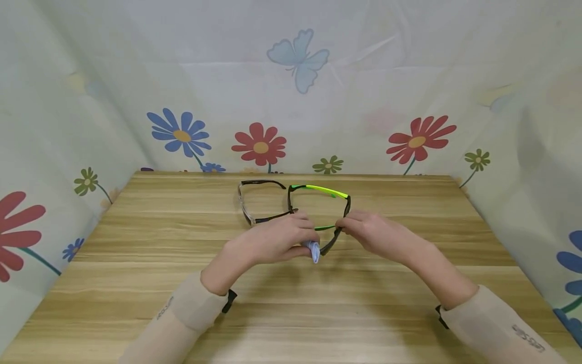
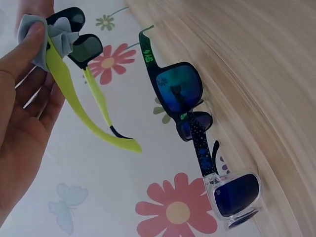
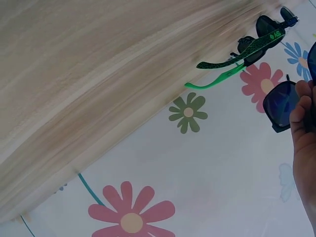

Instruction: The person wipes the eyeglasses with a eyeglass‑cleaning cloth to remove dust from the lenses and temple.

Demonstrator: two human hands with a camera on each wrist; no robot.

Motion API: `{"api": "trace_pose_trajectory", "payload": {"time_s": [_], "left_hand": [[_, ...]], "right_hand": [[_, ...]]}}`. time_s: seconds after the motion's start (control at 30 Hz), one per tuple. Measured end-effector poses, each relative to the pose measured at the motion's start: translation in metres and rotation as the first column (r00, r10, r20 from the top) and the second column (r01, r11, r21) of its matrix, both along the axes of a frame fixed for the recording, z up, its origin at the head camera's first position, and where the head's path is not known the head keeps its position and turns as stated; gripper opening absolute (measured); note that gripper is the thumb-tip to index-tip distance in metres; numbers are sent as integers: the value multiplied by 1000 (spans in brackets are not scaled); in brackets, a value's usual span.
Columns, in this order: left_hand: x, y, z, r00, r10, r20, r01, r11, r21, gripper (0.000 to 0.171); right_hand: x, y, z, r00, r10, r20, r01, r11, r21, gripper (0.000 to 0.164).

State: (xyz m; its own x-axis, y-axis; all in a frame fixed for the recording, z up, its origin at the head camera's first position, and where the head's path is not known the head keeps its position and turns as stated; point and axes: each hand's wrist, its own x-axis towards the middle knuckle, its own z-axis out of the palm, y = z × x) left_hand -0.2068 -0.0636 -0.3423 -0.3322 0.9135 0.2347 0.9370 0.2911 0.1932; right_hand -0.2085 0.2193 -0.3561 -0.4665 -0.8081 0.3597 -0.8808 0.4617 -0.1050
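nearest, the left hand (image 1: 279, 237), fingers pinching a pale blue cloth (image 1: 314, 252) against one end of the yellow-armed sunglasses (image 2: 68, 89). opposite, the right hand (image 1: 377, 232), fingers gripping the front of the same pair, which is held above the table (image 1: 136, 263). step in hand: apparently wiping; the next move likely calls for a steady right grip while the cloth works across. beyond: black-and-green sunglasses (image 2: 179, 89), with clear-framed sunglasses (image 2: 237, 195) to their left. farthest: a flower-printed backdrop (image 1: 354, 111).

Beige sleeves (image 1: 159, 333) bear dark lettering (image 1: 528, 338), black pieces (image 1: 230, 301) at their cuffs (image 1: 200, 303).
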Motion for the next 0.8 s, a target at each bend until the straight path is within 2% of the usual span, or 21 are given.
{"api": "trace_pose_trajectory", "payload": {"time_s": [0.13,0.3,0.5,0.8], "left_hand": [[-2,-5,-2,1000,1,22,-1,1000,5,15],[-5,-14,-4,998,39,42,-38,999,-14,17],[-8,-25,-5,996,78,30,-78,997,-23,21],[-16,-39,-11,997,81,10,-81,997,18,21]], "right_hand": [[-1,5,-1,1000,17,11,-17,1000,-24,28],[-1,10,-1,999,33,27,-32,999,-30,30],[0,14,1,999,27,35,-26,1000,-16,31],[-1,21,0,999,37,16,-37,999,-11,35]]}}
